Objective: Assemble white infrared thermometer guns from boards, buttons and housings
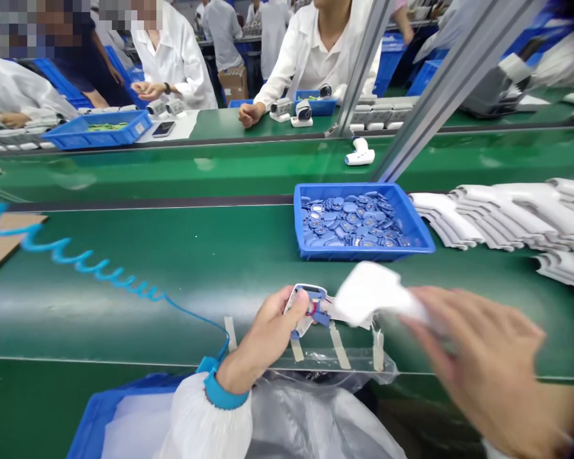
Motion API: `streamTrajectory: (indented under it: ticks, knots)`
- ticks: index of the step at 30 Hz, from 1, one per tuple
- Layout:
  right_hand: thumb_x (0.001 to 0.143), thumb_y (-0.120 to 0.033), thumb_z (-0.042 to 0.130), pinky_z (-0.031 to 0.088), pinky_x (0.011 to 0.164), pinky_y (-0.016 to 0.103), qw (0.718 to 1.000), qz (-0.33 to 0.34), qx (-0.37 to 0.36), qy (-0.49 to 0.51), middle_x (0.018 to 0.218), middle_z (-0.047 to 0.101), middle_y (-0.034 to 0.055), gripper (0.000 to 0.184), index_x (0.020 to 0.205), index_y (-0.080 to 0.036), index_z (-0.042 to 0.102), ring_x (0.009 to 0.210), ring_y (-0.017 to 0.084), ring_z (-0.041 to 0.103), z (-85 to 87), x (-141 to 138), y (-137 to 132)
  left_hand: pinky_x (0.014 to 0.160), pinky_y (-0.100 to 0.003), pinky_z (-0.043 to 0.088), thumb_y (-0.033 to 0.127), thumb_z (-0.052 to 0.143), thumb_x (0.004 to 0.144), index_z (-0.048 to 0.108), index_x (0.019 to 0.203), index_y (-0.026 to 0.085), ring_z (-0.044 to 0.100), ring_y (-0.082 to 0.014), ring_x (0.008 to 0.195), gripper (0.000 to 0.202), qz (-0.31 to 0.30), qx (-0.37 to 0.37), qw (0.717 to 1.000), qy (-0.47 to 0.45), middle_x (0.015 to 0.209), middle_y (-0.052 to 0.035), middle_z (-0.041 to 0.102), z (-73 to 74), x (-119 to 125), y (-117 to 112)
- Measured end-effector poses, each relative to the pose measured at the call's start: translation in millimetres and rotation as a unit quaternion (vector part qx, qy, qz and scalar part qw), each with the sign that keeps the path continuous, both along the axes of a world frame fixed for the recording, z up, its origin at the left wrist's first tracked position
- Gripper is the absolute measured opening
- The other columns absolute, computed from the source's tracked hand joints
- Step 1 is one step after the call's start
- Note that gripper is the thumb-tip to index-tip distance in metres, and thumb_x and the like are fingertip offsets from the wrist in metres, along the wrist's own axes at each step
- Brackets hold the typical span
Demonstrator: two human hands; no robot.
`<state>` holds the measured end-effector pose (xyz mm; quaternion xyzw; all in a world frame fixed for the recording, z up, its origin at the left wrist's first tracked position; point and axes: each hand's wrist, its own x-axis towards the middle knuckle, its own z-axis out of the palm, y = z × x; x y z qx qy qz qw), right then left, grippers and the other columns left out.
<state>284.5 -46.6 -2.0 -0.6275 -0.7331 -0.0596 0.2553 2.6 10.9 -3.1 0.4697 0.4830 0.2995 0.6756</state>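
My left hand is closed round a small white part with a blue insert and red wire, held just above the green bench near its front edge. My right hand, blurred by motion, grips a white plastic shell that touches the part from the right. A blue wrist strap with a coiled blue cord sits on my left wrist. Directly behind my hands stands a blue tray full of small blue round pieces.
Rows of white shells lie at the right. A white device rests on the conveyor belt behind. Strips of tape hang at the bench edge above a plastic-lined blue bin. Aluminium posts rise at the right. Co-workers in white coats sit opposite.
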Motion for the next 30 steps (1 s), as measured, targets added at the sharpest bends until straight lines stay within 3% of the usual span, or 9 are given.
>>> streamTrajectory:
  ticks: [4,8,10,12,14,21,24,26,30]
  knots:
    - [0.094,-0.028,0.062,0.030,0.098,0.052,0.991,0.088,0.031,-0.092,0.117,0.073,0.0055,0.035,0.129,-0.026,0.055,0.104,0.029,0.066,2.1,-68,-1,0.068,-0.027,0.046,0.062,0.060,0.087,0.064,0.106,0.015,0.058,-0.0186,0.082,0.051,-0.019,0.021,1.000,-0.005,0.093,-0.0068,0.065,-1.6,-2,-1]
    - [0.095,-0.037,0.059,0.039,0.093,0.047,0.990,0.115,-0.085,0.009,0.119,0.072,0.0088,0.039,0.131,-0.021,0.054,0.105,0.028,0.066,1.2,-85,14,0.070,-0.028,0.046,0.044,0.068,0.087,0.064,0.107,0.015,0.057,-0.0170,0.079,0.035,-0.061,0.069,0.995,0.029,0.094,-0.0046,0.065,-3.2,-5,-4]
    - [0.094,-0.043,0.058,0.047,0.078,0.039,0.956,0.136,-0.241,0.098,0.106,0.074,0.0065,0.034,0.120,-0.021,0.061,0.090,0.024,0.069,5.8,-87,21,0.074,-0.028,0.047,0.037,0.068,0.087,0.063,0.115,0.018,0.059,-0.0178,0.083,0.034,-0.100,0.080,0.992,0.017,0.098,-0.0038,0.065,-0.3,-7,-6]
    - [0.092,-0.047,0.058,0.046,0.063,0.032,0.891,0.155,-0.387,0.182,0.090,0.074,0.0022,0.029,0.105,-0.023,0.066,0.075,0.020,0.067,12.7,-88,26,0.082,-0.030,0.048,0.034,0.067,0.088,0.059,0.124,0.020,0.060,-0.0198,0.093,0.040,-0.131,0.095,0.987,0.009,0.107,-0.0042,0.066,3.6,-9,-7]
    - [0.091,-0.047,0.059,0.045,0.060,0.029,0.849,0.159,-0.443,0.240,0.085,0.072,0.0006,0.028,0.102,-0.022,0.066,0.071,0.018,0.064,18.3,-87,28,0.087,-0.031,0.046,0.035,0.067,0.089,0.057,0.128,0.022,0.059,-0.0209,0.100,0.042,-0.134,0.119,0.983,0.037,0.113,-0.0045,0.065,6.2,-11,-8]
    - [0.092,-0.045,0.059,0.052,0.076,0.032,0.839,0.153,-0.379,0.359,0.111,0.066,0.0053,0.038,0.123,-0.025,0.055,0.093,0.020,0.064,20.8,-87,25,0.069,-0.027,0.042,0.038,0.070,0.087,0.064,0.109,0.021,0.058,-0.0169,0.080,0.028,-0.116,0.143,0.976,0.120,0.093,-0.0002,0.068,4.3,-12,-6]
    - [0.095,-0.047,0.054,0.048,0.071,0.030,0.902,0.095,-0.239,0.347,0.095,0.065,0.0036,0.025,0.097,-0.023,0.061,0.082,0.016,0.061,22.4,-107,31,0.062,-0.026,0.038,0.040,0.074,0.082,0.060,0.099,0.020,0.056,-0.0160,0.074,0.030,-0.111,0.160,0.969,0.152,0.086,0.0005,0.066,7.4,-8,-7]
    - [0.097,-0.045,0.050,0.041,0.064,0.029,0.945,0.042,-0.146,0.290,0.071,0.056,-0.0003,0.034,0.072,-0.022,0.052,0.065,0.013,0.051,22.1,-123,36,0.061,-0.026,0.038,0.036,0.073,0.082,0.058,0.099,0.019,0.057,-0.0162,0.074,0.028,-0.115,0.184,0.965,0.151,0.088,-0.0005,0.066,9.8,-5,-7]
    - [0.098,-0.044,0.050,0.032,0.060,0.029,0.986,0.038,-0.078,0.141,0.065,0.050,-0.0015,0.040,0.065,-0.022,0.044,0.061,0.012,0.046,17.2,-146,41,0.055,-0.027,0.036,0.019,0.058,0.083,0.061,0.090,0.019,0.058,-0.0158,0.065,0.007,-0.179,0.237,0.944,0.143,0.078,-0.0007,0.066,7.3,3,-9]
